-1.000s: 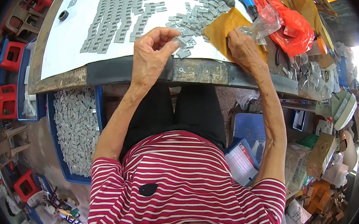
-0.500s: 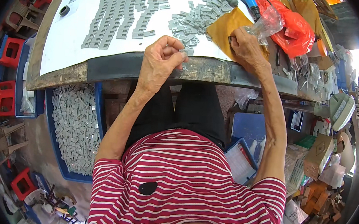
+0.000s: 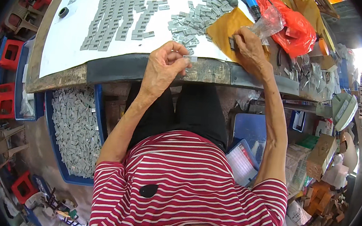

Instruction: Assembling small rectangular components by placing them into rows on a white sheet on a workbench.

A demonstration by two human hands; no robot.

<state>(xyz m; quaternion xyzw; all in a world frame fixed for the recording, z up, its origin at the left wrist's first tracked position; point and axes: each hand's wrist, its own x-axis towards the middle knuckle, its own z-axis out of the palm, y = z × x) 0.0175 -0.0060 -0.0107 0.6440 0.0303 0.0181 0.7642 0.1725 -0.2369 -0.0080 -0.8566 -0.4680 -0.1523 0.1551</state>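
Note:
My left hand (image 3: pixel 164 67) is closed at the table's front edge, with thumb and forefinger pinching a small flat grey piece (image 3: pixel 191 59). To the right, my right hand (image 3: pixel 251 48) rests over a mustard-yellow cloth (image 3: pixel 223 27); its curled fingers grip a small dark piece (image 3: pixel 232 44), partly hidden by them. A heap of loose grey pieces (image 3: pixel 200 13) lies between and beyond the hands. Farther left, many similar pieces (image 3: pixel 112 14) are laid in long touching rows on a white sheet (image 3: pixel 70 30).
A blue bin (image 3: pixel 62 169) full of grey pieces stands below the table at left. A red plastic bag (image 3: pixel 293 34), a blue cylindrical tool (image 3: pixel 249 0) and pliers (image 3: pixel 279 56) lie at the table's right. A black ring (image 3: pixel 63 12) sits far left.
The grey piece in my left hand has moved slightly right and down. My right hand has shifted a little, and more of the dark piece shows at its fingertips.

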